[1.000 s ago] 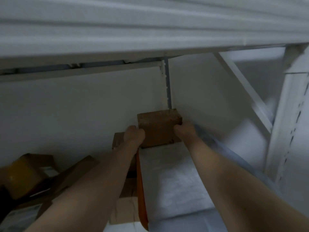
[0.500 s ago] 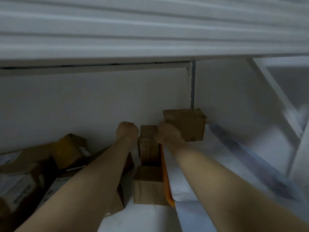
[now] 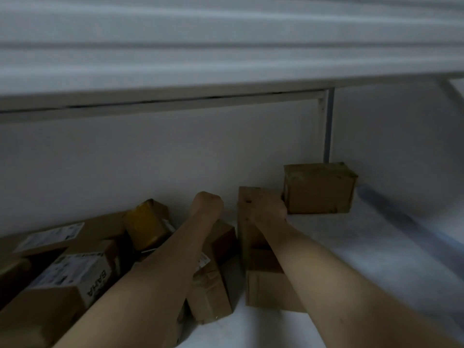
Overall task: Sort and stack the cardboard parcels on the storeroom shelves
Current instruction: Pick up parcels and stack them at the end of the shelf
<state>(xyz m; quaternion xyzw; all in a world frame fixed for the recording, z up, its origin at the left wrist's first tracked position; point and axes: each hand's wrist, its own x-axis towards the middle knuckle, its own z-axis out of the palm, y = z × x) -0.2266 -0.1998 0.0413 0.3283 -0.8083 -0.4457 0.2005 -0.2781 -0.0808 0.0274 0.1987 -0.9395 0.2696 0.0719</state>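
Head view: grips with right hand [image 3: 267,209], fingers curled over its top, the narrow brown cardboard parcel [image 3: 247,237], seemingly upright on the white shelf [image 3: 351,247], just right of curled left hand [image 3: 208,204], hold unclear.

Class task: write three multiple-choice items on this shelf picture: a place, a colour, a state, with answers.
1. The lone small parcel stands: A in the back corner by the post; B on the floor; C in a hand.
2. The tape-wrapped parcel at the left is: A red; B yellow; C blue.
3. The right hand: A hangs free; B lies flat; C grips the upright parcel.
Answers: 1 A, beside the post; 2 B, yellow wrap; 3 C, it curls over the top.
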